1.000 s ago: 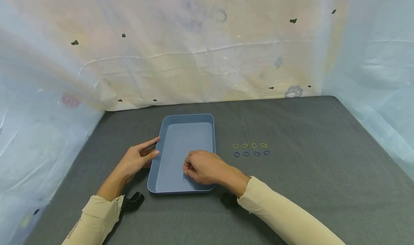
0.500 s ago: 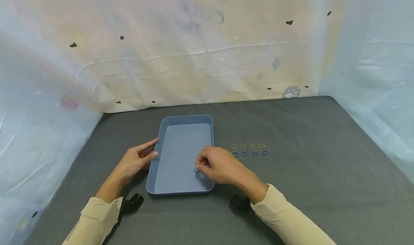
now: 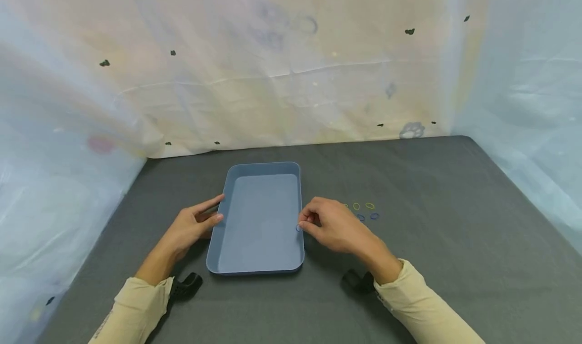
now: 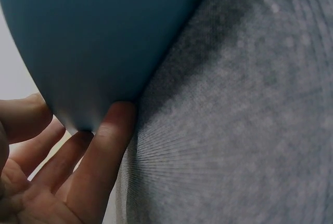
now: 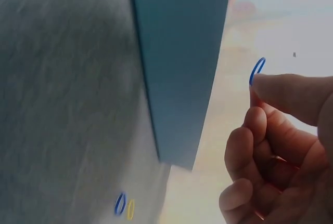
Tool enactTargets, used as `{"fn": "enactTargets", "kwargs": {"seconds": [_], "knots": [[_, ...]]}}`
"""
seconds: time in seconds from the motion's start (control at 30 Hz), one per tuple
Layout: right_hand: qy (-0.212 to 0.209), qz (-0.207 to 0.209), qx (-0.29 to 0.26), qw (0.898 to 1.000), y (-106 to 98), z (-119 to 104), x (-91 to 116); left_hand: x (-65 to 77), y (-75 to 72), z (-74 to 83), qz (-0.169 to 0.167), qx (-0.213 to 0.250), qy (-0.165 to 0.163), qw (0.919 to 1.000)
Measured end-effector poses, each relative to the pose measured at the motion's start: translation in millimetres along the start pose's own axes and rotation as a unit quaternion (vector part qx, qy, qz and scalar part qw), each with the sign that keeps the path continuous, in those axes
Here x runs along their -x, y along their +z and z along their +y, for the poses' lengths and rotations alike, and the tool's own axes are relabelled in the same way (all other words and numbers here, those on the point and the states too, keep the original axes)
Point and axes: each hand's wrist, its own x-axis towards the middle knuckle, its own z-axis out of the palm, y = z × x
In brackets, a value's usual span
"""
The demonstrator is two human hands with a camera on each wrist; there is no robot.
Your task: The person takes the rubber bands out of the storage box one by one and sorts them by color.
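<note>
My right hand (image 3: 335, 227) pinches a small blue rubber band (image 5: 253, 72) between thumb and forefinger, over the right rim of the blue-grey tray (image 3: 261, 212). The band sticks up past the thumb tip in the right wrist view. At the tray's left side, my left hand (image 3: 191, 228) rests its fingertips against the outer wall, thumb near the rim. Yellow rubber bands (image 3: 370, 205) lie in a row on the cloth right of the tray, with blue ones (image 3: 375, 216) in a row in front; my right hand hides some of both.
A grey cloth (image 3: 432, 223) covers the table. Behind it hangs a pale patterned sheet (image 3: 291, 91), with bluish sheeting at both sides. Black wrist mounts (image 3: 187, 285) sit under both sleeves, close over the cloth.
My right hand has moved rightward and slightly back from over the tray's front middle to its right rim, carrying the blue rubber band. The left hand has stayed at the tray's side.
</note>
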Motion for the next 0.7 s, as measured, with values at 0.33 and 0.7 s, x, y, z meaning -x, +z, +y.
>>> {"fn": "enactTargets", "kwargs": {"seconds": [0.33,0.7], "knots": [[0.02,0.01,0.005,1.0,-10.5,17.0,5.5,-2.1,2.2,0.9,0.004,0.003,-0.005,1.0],[0.055,0.006,0.012,0.998,-26.1,39.4,15.9,-3.1,8.9,2.5,0.004,0.018,-0.014,0.9997]]}}
